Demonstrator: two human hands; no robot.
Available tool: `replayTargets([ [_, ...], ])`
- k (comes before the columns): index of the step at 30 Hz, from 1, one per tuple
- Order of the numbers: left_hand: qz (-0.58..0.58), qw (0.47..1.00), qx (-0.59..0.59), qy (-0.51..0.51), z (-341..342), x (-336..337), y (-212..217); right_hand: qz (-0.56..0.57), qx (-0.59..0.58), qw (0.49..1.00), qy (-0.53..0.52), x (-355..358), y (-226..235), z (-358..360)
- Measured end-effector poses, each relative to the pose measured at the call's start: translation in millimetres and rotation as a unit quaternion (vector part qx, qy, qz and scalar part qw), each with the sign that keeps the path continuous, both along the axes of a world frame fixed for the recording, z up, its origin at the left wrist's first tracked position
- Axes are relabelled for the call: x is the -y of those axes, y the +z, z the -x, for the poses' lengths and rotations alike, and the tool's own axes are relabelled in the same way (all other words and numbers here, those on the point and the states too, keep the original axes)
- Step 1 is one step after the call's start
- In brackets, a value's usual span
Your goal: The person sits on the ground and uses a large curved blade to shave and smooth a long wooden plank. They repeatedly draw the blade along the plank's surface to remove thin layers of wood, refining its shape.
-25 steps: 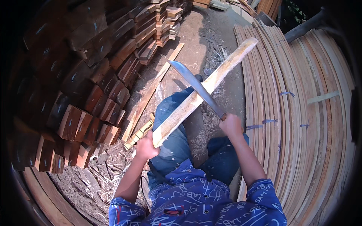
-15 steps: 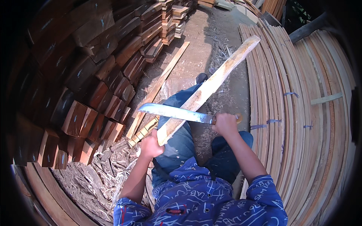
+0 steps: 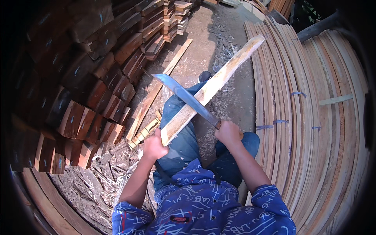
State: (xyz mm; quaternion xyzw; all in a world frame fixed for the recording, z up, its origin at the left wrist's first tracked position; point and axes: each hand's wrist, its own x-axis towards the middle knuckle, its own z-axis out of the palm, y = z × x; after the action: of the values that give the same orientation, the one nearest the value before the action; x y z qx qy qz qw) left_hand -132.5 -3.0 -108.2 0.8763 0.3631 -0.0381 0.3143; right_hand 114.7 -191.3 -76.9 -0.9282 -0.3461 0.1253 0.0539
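A long pale plank (image 3: pixel 223 80) slants from my lap up to the far right, with rough brownish patches on its upper face. My left hand (image 3: pixel 155 147) is closed around its near end. In my right hand (image 3: pixel 228 134) is a machete (image 3: pixel 187 96), gripped by its handle, which the fingers mostly hide. The blade crosses over the middle of the plank, its tip pointing far left; whether the edge touches the wood I cannot tell. Next to my left hand lies a yellow banded piece (image 3: pixel 144 133), perhaps a sheath.
Stacked dark timber (image 3: pixel 94 94) rises along the left. Bundles of long thin boards (image 3: pixel 286 117), tied with blue strips, lie on the right. A narrow board (image 3: pixel 160 86) rests on the dirt ground, and bark and wood shavings (image 3: pixel 94 192) cover the lower left.
The machete has swung so that its tip points farther away and higher, while it was almost level across the plank before. Both hands keep their grips.
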Motion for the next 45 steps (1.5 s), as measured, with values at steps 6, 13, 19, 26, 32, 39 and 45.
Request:
replayTargets([
  [6, -0.031, 0.999, 0.01, -0.008, 12, -5, -9, 0.019, -0.031, 0.995, 0.087, -22, 9, 20],
  [13, -0.045, 0.999, 0.005, -0.025, 4, 0, -4, -0.067, -0.247, 0.967, 0.022, 0, -11, 28],
  [19, -0.037, 0.998, -0.011, -0.047, -5, -2, -2, -0.258, -0.601, 0.708, -0.266, 18, -13, 36],
  [26, -0.053, 0.994, -0.045, -0.087, -4, -7, -4, -0.24, -0.436, 0.836, -0.23, 24, -16, 13],
  [32, -0.015, 0.996, -0.046, -0.078, -5, -12, -9, -0.284, -0.466, 0.799, -0.254, 21, -33, 30],
  [39, -0.024, 0.998, 0.014, -0.061, -2, -11, -18, -0.198, -0.324, 0.9, -0.214, 48, -68, 60],
  [45, 0.022, 0.998, 0.036, -0.036, -1, -11, -25, -0.258, -0.375, 0.852, -0.259, 34, -35, 36],
])
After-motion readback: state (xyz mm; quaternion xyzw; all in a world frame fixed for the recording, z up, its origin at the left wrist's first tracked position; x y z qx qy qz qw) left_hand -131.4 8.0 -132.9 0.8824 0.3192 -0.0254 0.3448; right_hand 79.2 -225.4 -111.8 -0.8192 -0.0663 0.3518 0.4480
